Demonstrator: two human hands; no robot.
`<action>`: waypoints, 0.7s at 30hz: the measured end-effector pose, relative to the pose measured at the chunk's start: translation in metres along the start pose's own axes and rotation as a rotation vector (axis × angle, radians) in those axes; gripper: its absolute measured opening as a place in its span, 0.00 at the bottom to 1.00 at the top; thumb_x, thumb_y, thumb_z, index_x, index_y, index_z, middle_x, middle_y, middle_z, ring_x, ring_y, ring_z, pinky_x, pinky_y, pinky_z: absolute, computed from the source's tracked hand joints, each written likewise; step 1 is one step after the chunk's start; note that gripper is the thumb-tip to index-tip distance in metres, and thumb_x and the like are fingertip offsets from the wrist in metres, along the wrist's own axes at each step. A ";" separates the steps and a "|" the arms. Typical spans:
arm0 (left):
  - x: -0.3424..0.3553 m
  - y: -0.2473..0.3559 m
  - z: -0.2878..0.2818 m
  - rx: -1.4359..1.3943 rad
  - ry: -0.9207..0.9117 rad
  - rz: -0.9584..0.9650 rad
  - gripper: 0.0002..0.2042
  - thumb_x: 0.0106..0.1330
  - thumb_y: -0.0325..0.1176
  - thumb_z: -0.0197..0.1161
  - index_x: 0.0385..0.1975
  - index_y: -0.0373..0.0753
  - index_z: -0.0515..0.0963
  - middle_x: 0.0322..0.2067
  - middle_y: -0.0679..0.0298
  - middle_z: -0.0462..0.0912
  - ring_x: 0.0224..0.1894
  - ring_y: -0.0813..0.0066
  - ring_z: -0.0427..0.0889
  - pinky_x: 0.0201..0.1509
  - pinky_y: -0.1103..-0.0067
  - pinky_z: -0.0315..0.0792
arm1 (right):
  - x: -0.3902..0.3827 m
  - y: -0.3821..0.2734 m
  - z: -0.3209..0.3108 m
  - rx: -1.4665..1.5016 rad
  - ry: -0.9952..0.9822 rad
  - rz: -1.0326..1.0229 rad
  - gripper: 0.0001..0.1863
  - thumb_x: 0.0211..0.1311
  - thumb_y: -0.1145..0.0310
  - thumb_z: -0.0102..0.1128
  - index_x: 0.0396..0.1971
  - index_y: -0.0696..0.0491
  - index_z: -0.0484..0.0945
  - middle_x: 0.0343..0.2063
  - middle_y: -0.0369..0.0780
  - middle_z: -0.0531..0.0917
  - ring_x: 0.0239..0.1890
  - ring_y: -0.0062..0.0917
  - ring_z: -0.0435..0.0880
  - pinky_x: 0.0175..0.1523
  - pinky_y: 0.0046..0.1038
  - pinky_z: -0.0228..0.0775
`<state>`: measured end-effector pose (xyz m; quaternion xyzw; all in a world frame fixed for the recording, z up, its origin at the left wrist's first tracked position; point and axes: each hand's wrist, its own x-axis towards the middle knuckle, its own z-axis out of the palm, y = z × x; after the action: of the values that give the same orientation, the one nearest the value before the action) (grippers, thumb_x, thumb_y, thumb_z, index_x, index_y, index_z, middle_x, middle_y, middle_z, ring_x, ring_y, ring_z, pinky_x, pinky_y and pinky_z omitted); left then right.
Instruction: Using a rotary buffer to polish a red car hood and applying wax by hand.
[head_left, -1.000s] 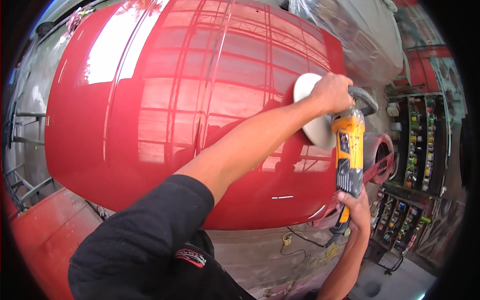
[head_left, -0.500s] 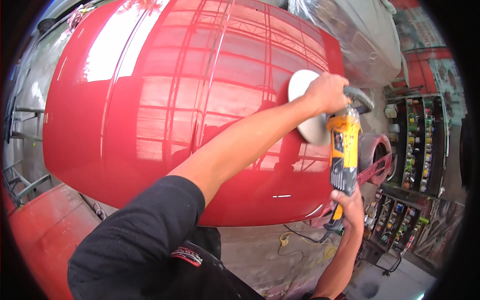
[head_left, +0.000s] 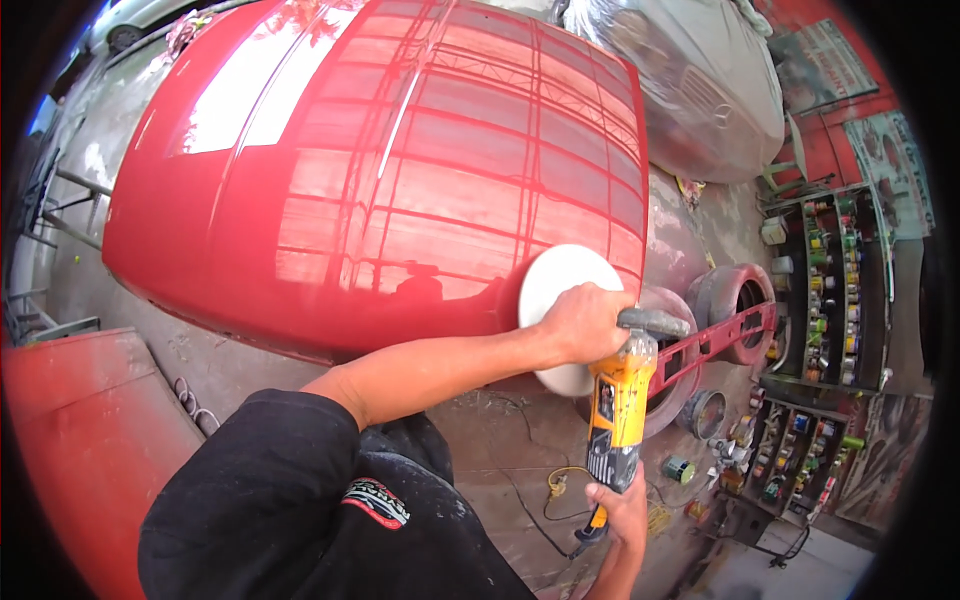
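Note:
With both hands I hold a yellow and black polisher (head_left: 620,400). My left hand (head_left: 588,322) is wrapped round its grey front handle (head_left: 655,321), beside the pad. Lower down, my right hand (head_left: 626,508) grips the rear handle, where the power cord comes out. The round white polishing pad (head_left: 565,282) overlaps the near right corner of a glossy red car hood (head_left: 330,215). Part of the pad's lower half lies behind my left hand and wrist. Whether it touches the paint, I cannot tell. Bright reflections of roof beams show in the hood.
Right of the hood lie tyres (head_left: 748,305) with a dark red metal strip (head_left: 712,340) across them. Shelves (head_left: 832,290) of cans stand farther right. A plastic-covered car (head_left: 690,85) is at the back. At lower left is a red panel (head_left: 85,420); cords (head_left: 530,505) trail on the floor.
The polisher and both my hands have come nearer my body and leftward, from over the hood's right side to its near right corner. The view has shifted too, showing more floor.

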<state>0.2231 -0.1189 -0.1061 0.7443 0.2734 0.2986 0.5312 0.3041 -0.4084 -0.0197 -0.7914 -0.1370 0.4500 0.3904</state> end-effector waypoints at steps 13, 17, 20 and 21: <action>0.069 0.004 0.016 -0.077 0.130 0.047 0.07 0.56 0.32 0.64 0.29 0.36 0.82 0.27 0.45 0.83 0.34 0.40 0.84 0.38 0.55 0.77 | 0.039 -0.057 -0.036 -0.039 0.021 0.056 0.35 0.47 0.88 0.72 0.56 0.56 0.67 0.36 0.39 0.81 0.27 0.22 0.80 0.29 0.25 0.75; 0.138 -0.006 -0.004 -0.072 0.124 0.023 0.07 0.54 0.32 0.63 0.28 0.36 0.82 0.26 0.43 0.83 0.34 0.39 0.83 0.39 0.54 0.77 | 0.089 -0.115 -0.031 -0.066 0.039 0.044 0.36 0.46 0.88 0.72 0.57 0.57 0.67 0.36 0.39 0.81 0.26 0.24 0.80 0.29 0.26 0.75; 0.181 -0.018 -0.017 -0.077 0.155 0.041 0.08 0.53 0.32 0.62 0.29 0.37 0.83 0.27 0.42 0.83 0.34 0.38 0.84 0.40 0.54 0.77 | 0.129 -0.147 -0.031 -0.110 0.013 0.018 0.36 0.47 0.87 0.72 0.58 0.57 0.67 0.36 0.39 0.81 0.25 0.24 0.80 0.29 0.26 0.75; 0.194 -0.022 -0.020 -0.076 0.173 0.045 0.09 0.52 0.32 0.61 0.30 0.36 0.83 0.27 0.41 0.83 0.35 0.38 0.84 0.41 0.53 0.77 | 0.140 -0.156 -0.029 -0.119 0.026 -0.004 0.36 0.47 0.86 0.71 0.59 0.57 0.68 0.36 0.39 0.81 0.25 0.24 0.80 0.29 0.26 0.75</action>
<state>0.3366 0.0404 -0.0922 0.7008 0.2900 0.3837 0.5267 0.4270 -0.2405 0.0189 -0.8188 -0.1601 0.4298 0.3452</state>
